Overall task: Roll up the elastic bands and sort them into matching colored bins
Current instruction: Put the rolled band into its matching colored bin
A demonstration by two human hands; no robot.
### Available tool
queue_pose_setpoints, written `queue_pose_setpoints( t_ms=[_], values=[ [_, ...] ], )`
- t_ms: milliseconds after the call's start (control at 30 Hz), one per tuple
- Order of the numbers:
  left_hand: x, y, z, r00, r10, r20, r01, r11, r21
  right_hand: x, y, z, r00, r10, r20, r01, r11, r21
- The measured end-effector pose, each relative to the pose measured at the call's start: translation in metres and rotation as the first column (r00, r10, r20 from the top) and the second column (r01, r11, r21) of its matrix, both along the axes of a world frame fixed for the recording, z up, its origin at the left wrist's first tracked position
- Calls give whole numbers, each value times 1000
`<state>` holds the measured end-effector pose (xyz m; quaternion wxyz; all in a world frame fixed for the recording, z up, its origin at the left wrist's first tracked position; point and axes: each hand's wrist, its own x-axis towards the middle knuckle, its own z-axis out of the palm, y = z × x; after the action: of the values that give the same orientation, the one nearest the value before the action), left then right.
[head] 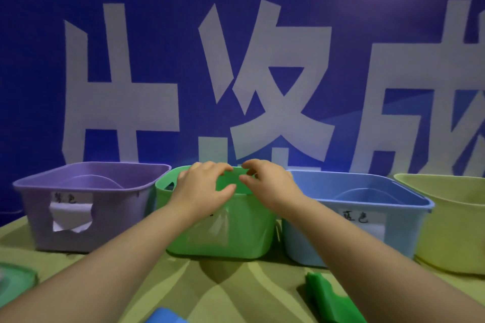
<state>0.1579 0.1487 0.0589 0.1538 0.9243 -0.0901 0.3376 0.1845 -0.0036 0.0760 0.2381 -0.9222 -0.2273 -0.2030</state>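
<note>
Green band (230, 180) over the green bin (236, 236)!
Left hand (202, 189) and right hand (267, 186) each pinch an end, above the rim.

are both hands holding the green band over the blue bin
No, the left hand and right hand hold the green band above the green bin, left of the blue bin.

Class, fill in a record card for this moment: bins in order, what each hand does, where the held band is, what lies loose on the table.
bins left to right: purple bin, green bin, blue bin, yellow bin
left hand: pinches the green band
right hand: pinches the same band
band position: over the green bin
loose on table: second green band, front right; blue piece, bottom edge
</note>
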Motion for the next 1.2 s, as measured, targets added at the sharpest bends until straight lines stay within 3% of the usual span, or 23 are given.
queue_pose_setpoints(
  t_ms=[200,467,600,800,1000,1200],
  values=[
    [-24,-43,-1,955,-187,230,196,981,-17,-39,-29,7,998,36,49,-39,997,60],
    [-68,-124,6,914,-286,288,328,939,-109,-91,-105,18,997,-15,70,11,998,60],
    [-83,-169,-10,913,-333,235,377,910,-172,-109,-150,0,999,-36,14,34,995,95],
    [-88,-227,-36,903,-394,173,419,895,-150,-122,-209,-29,996,-75,-38,79,988,136],
    [-85,-264,-53,906,-423,12,420,897,-140,-121,-243,-55,986,-127,-109,145,974,175],
    [-73,-288,-67,926,-315,-210,313,949,-42,-111,-259,-72,959,-220,-179,227,974,20]
  ],
)
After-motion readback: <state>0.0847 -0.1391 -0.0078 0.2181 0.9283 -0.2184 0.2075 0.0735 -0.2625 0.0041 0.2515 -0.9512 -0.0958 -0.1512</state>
